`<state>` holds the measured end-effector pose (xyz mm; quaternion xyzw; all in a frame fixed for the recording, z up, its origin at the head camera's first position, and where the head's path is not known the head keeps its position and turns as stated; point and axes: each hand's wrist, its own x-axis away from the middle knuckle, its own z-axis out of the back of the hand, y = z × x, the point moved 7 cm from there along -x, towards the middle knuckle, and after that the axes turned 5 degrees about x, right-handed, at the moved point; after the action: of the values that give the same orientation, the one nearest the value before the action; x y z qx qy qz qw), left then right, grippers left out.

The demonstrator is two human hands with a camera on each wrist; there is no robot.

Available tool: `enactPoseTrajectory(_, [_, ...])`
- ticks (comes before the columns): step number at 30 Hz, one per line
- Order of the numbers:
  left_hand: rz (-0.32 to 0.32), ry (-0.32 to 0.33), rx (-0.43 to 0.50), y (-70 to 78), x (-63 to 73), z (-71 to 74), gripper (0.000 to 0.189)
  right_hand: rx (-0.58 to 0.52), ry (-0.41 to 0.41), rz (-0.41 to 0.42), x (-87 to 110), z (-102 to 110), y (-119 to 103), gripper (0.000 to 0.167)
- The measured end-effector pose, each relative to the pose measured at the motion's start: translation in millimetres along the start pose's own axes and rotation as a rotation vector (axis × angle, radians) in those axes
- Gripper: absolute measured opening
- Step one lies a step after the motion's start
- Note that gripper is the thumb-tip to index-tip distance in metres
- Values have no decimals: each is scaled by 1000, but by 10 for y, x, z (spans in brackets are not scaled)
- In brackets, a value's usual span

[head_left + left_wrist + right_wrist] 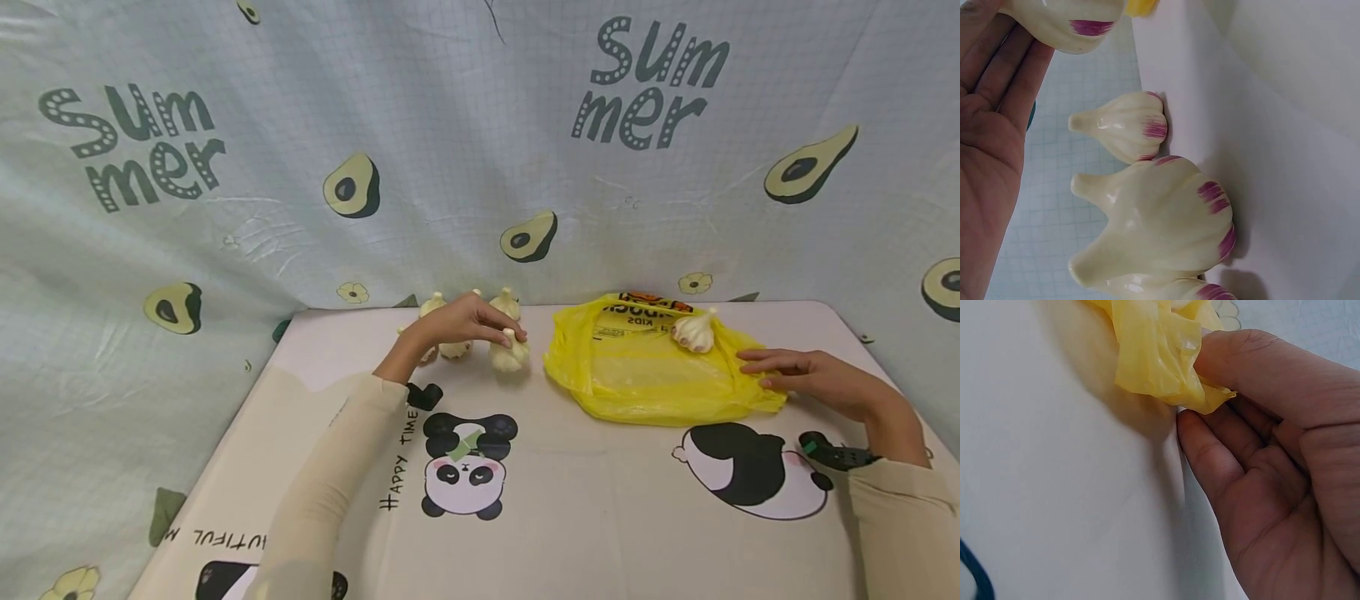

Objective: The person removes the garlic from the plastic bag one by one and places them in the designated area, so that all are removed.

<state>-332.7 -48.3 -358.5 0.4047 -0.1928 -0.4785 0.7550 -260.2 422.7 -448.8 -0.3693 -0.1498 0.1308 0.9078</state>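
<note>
My left hand (467,320) pinches a cream garlic bulb (509,357) by its stem. In the left wrist view, this held garlic bulb (1075,25) is glossy with a purple streak. Several more garlic bulbs (1166,215) stand behind and beside that hand, partly hidden by it in the head view. To the right lies a yellow plastic bag (637,387), spread flat, with one garlic bulb (693,332) on its far right part. My right hand (832,382) holds the bag's right edge, thumb against the crumpled plastic (1160,362); some fingertips are hidden behind it.
The table (570,525) wears a pale cloth printed with pandas and lettering. A hanging curtain (450,125) with avocado prints rises right behind the table's far edge, close to the garlic and the bag. A dark band (836,454) circles the right wrist.
</note>
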Motion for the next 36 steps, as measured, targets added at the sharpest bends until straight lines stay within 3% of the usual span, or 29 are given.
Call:
enactPoseTrajectory(10, [54,26,7,-97,-4,45,25,2,-6,9,17,14,-6,38])
enactPoseTrajectory(27, [62,-16,42,-194,-41,59,26,7,-1,-14,14,4,-1,39])
enactPoseTrajectory(36, [87,9,24,-270,-54,115,22,9,0,-1,14,15,-22,38])
